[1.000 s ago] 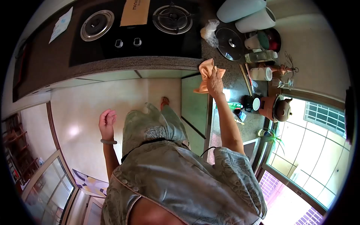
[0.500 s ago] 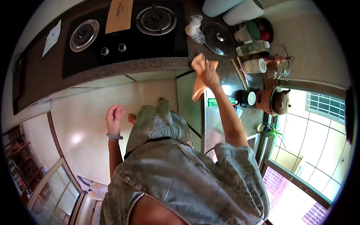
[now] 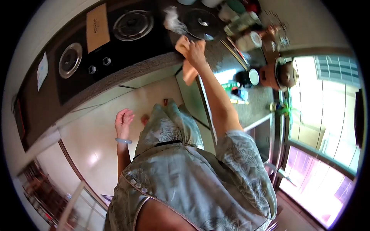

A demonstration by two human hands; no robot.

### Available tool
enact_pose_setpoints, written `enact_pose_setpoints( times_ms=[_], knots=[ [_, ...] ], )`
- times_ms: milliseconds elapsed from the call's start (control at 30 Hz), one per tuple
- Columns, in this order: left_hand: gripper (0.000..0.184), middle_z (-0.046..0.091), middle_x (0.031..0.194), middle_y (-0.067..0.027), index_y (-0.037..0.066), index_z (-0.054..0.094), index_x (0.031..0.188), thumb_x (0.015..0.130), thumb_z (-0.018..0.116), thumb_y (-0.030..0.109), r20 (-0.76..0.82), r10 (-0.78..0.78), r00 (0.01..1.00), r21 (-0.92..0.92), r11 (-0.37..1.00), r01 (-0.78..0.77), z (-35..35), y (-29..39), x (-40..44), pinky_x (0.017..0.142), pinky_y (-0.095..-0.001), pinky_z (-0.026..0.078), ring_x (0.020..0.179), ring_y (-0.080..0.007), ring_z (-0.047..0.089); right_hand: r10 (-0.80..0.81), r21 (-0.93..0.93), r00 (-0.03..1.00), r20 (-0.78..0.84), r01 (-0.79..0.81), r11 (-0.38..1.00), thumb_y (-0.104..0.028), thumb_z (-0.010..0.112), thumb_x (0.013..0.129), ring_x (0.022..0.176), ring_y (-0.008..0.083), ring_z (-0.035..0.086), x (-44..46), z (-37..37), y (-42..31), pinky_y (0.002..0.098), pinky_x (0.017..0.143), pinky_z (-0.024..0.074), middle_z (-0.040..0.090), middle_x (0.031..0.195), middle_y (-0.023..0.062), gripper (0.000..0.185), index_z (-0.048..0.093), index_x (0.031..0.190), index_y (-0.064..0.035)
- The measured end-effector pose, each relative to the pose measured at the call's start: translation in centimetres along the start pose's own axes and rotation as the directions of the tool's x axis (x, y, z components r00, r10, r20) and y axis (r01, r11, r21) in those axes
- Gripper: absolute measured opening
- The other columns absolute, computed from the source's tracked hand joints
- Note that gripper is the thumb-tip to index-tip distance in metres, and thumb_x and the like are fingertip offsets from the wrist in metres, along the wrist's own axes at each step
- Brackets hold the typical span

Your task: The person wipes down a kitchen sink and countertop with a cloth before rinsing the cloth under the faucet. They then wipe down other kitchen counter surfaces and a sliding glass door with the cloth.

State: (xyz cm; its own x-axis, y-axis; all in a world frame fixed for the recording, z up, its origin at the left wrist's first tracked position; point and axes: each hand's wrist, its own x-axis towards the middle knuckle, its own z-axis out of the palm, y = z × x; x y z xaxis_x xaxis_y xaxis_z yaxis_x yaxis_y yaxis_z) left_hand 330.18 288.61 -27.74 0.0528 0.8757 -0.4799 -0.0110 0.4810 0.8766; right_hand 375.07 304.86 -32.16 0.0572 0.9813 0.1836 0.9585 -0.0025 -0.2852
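Note:
My right hand (image 3: pixel 197 55) is closed on an orange cloth (image 3: pixel 189 71) at the inner corner of the counter. One bunched end of the cloth lies on the counter top, and the other hangs past its front edge. My left hand (image 3: pixel 124 118), a grey bangle (image 3: pixel 123 141) on its wrist, hangs over the floor with loosely curled fingers and nothing in it. Just beyond the cloth are a crumpled clear plastic bag (image 3: pixel 174 21) and a dark glass lid (image 3: pixel 201 24). Chopsticks (image 3: pixel 235 54) lie to the right of my right hand.
A gas hob (image 3: pixel 133 25) with a cardboard piece (image 3: pixel 97 27) on it runs along the left counter. White paper (image 3: pixel 42 71) lies at its far end. Jars (image 3: pixel 249 40), a black cup (image 3: pixel 244 79) and a brown teapot (image 3: pixel 287 74) on a clay stove stand along the right counter by the window.
My view has turned and shifted, so the counter appears tilted. My right hand still grips the cloth near the same corner. My left hand remains free, its fingers slightly more extended.

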Motion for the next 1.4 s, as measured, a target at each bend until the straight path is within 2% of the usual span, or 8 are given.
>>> enact_pose_setpoints(
  times_ms=[233, 300, 400, 533, 600, 733, 933, 1400],
  knots=[
    [0.028, 0.064, 0.115, -0.0105, 0.005, 0.053, 0.123, 0.100, 0.051, 0.020, 0.351, -0.039, 0.935, 0.278, 0.958, -0.065, 2.6, 2.7, 1.5, 0.085, -0.0279, 0.048, 0.095, -0.0143, 0.062, 0.450, 0.458, 0.893, 0.009, -0.404, 0.792, -0.007, 0.046, 0.089, 0.101, 0.0316, 0.063, -6.5, -6.0, -6.8, 0.0340, 0.087, 0.0497, 0.066, 0.109, 0.0166, 0.027, 0.061, 0.111, -0.0007],
    [0.028, 0.065, 0.114, -0.0106, 0.004, 0.053, 0.123, 0.100, 0.051, 0.020, 0.428, -0.049, 0.902, 0.327, 0.939, -0.104, 2.6, 2.6, 2.5, 0.084, -0.0275, 0.048, 0.094, -0.0142, 0.062, 0.515, 0.918, 0.850, 0.114, -0.288, 0.272, -0.007, 0.043, 0.091, 0.103, 0.0234, 0.062, -12.3, -10.4, -10.5, 0.0326, 0.091, 0.0490, 0.064, 0.113, 0.0116, 0.034, 0.056, 0.122, -0.0023],
    [0.027, 0.065, 0.112, -0.0107, 0.004, 0.053, 0.122, 0.100, 0.050, 0.019, 0.526, -0.081, 0.846, 0.401, 0.901, -0.163, 2.7, 2.4, 3.6, 0.082, -0.0270, 0.048, 0.092, -0.0141, 0.062, 0.607, 0.923, 0.743, 0.284, -0.041, -0.382, -0.003, 0.041, 0.089, 0.105, 0.0186, 0.061, -20.9, -13.5, -10.6, 0.0329, 0.093, 0.0485, 0.061, 0.119, 0.0103, 0.046, 0.048, 0.134, -0.0027],
    [0.026, 0.066, 0.109, -0.0110, 0.003, 0.054, 0.122, 0.100, 0.050, 0.017, 0.673, -0.056, 0.737, 0.394, 0.871, -0.293, 5.2, 1.0, 5.0, 0.081, -0.0271, 0.050, 0.091, -0.0151, 0.063, 0.889, 0.953, 0.456, 0.046, -0.286, 0.098, -0.010, 0.051, 0.088, 0.105, 0.0218, 0.060, -34.5, -15.7, -4.7, 0.0357, 0.092, 0.0489, 0.061, 0.119, 0.0109, 0.043, 0.050, 0.131, -0.0028],
    [0.025, 0.066, 0.108, -0.0110, 0.002, 0.054, 0.120, 0.099, 0.051, 0.014, 0.712, -0.030, 0.702, 0.357, 0.876, -0.324, 8.0, 0.1, 5.6, 0.082, -0.0287, 0.052, 0.092, -0.0163, 0.063, 0.822, 0.615, 0.526, -0.219, -0.580, 0.535, -0.016, 0.055, 0.089, 0.111, 0.0292, 0.057, -39.4, -16.2, -1.5, 0.0397, 0.095, 0.0464, 0.058, 0.123, 0.0162, 0.046, 0.046, 0.133, -0.0030],
    [0.024, 0.065, 0.104, -0.0105, 0.000, 0.056, 0.116, 0.094, 0.058, 0.008, 0.834, 0.070, 0.547, 0.305, 0.768, -0.564, 17.6, 2.9, 2.6, 0.078, -0.0294, 0.054, 0.094, -0.0180, 0.065, 0.685, -0.159, 0.560, -0.467, -0.815, 0.557, -0.027, 0.057, 0.091, 0.128, 0.0393, 0.039, -41.6, -9.3, 0.4, 0.0470, 0.105, 0.0341, 0.043, 0.136, 0.0250, 0.052, 0.042, 0.136, -0.0045],
    [0.044, 0.056, 0.119, -0.0165, 0.005, 0.054, 0.121, 0.081, 0.070, 0.015, 0.898, 0.343, 0.275, 0.239, 0.144, -0.960, 32.0, 3.0, 2.2, 0.093, -0.0433, 0.045, 0.106, -0.0355, 0.055, 0.582, -0.012, 0.739, -0.340, -0.622, 0.783, -0.018, 0.058, 0.087, 0.130, 0.0411, 0.038, -36.2, -8.5, -4.9, 0.0477, 0.107, 0.0327, 0.036, 0.143, 0.0250, 0.057, 0.039, 0.139, -0.0053],
    [0.058, 0.055, 0.116, -0.0217, 0.006, 0.049, 0.128, 0.077, 0.075, 0.015, 0.905, 0.195, 0.378, 0.387, -0.011, -0.922, 41.6, 2.0, 6.1, 0.093, -0.0475, 0.045, 0.107, -0.0423, 0.052, 0.520, 0.285, 0.822, -0.233, -0.454, 0.844, -0.006, 0.063, 0.078, 0.131, 0.0377, 0.042, -38.6, -16.2, -6.1, 0.0471, 0.109, 0.0330, 0.045, 0.141, 0.0197, 0.041, 0.056, 0.119, -0.0063]
  ],
)
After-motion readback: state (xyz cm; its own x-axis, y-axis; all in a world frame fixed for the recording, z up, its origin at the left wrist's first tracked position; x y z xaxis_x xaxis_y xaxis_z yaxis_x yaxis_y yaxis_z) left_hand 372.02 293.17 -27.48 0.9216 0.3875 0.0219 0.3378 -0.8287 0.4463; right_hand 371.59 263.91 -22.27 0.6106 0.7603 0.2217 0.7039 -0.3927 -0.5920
